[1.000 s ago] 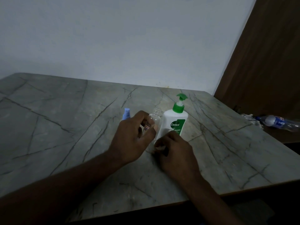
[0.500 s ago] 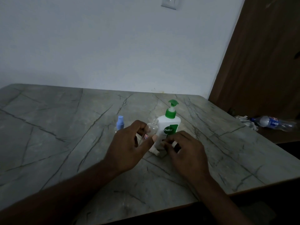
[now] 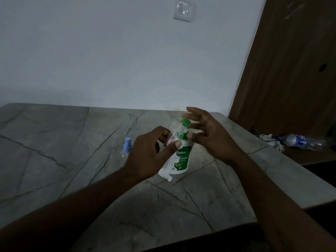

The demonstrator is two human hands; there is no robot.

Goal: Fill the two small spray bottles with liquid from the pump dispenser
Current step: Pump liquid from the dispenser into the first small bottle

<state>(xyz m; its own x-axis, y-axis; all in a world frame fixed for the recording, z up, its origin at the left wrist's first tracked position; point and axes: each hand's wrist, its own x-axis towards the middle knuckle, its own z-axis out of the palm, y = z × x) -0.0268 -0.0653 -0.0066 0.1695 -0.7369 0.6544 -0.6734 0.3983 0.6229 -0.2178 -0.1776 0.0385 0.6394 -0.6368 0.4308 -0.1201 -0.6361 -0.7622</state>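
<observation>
A white Dettol pump dispenser (image 3: 180,160) with a green pump head stands at the middle of the marble table (image 3: 72,160). My left hand (image 3: 151,153) holds a small clear spray bottle (image 3: 175,134), cap off, lifted up by the green spout. My right hand (image 3: 209,133) hovers beside and above the pump head with fingers spread, holding nothing. The second small bottle (image 3: 126,147), clear with a blue spray cap, stands on the table to the left. A small white cap piece (image 3: 168,178) lies at the dispenser's base.
A wall rises right behind the table, with a switch plate (image 3: 184,10) high up. A brown door (image 3: 291,79) is at the right. On a lower surface to the right lie a plastic water bottle (image 3: 298,140) and crumpled paper (image 3: 269,140).
My right hand rose from the table at the dispenser's base to the pump head and spread its fingers. My left hand lifted the clear bottle up to the spout.
</observation>
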